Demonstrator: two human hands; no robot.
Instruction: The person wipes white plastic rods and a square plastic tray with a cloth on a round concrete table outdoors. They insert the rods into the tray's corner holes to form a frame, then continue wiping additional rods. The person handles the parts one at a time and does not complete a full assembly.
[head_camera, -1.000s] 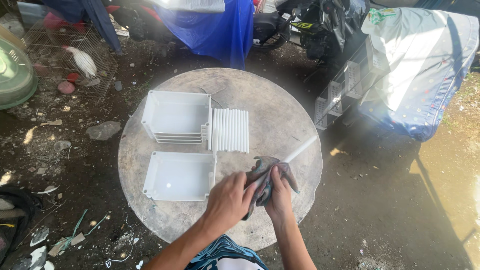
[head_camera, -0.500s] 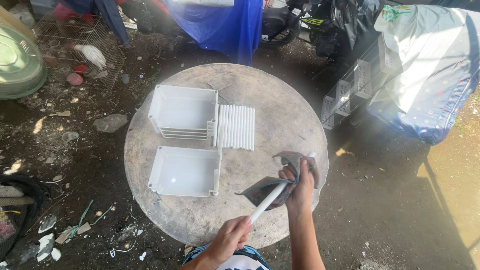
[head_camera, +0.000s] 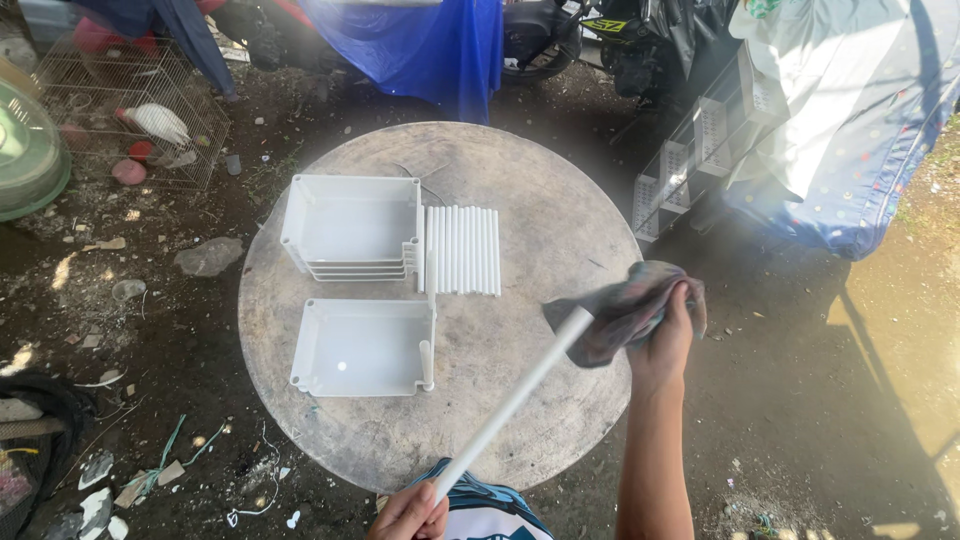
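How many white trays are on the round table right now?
2 positions: a stack of white trays at the back left, with several nested beneath the top one, exact number unclear, and a single white tray in front of it on the round table.

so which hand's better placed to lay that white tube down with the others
Left. The left hand grips the white tube at its near end and can swing it to the row of tubes; the right hand holds the rag.

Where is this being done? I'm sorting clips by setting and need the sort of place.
Probably an outdoor yard used as a makeshift work spot: bare dirt ground strewn with debris, a wire bird cage, a parked motorcycle, and a round stone table.
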